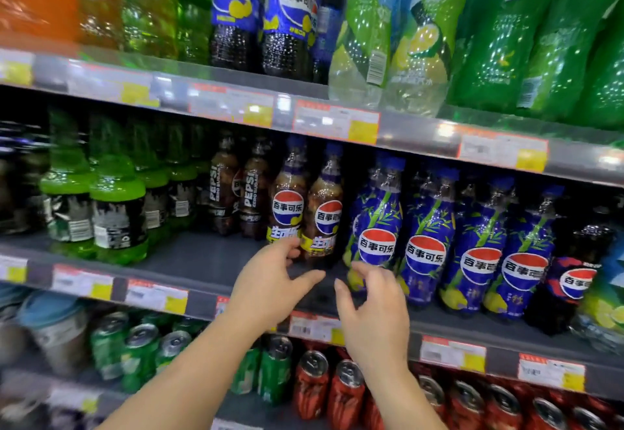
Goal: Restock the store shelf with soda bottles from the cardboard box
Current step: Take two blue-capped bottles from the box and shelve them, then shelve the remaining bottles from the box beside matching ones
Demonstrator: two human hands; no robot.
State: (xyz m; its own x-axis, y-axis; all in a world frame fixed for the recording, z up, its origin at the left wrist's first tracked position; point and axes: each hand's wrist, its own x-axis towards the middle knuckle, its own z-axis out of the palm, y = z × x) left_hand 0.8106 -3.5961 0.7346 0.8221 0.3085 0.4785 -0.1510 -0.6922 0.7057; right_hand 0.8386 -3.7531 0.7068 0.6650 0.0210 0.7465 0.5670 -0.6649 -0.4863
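Observation:
Two brown cola bottles with yellow-banded labels stand side by side on the middle shelf: the left one and the right one. My left hand reaches in below them, its fingertips at the base of the left bottle and its thumb spread out to the right, gripping nothing. My right hand hovers just right of it with loosely bent fingers, in front of the base of a blue bamboo-print cola bottle, and holds nothing. The cardboard box is out of view.
More blue cola bottles fill the middle shelf to the right. Zero-sugar colas stand behind, green bottles to the left. Bare shelf lies left of my left hand. Large bottles stand on the shelf above, cans on the one below.

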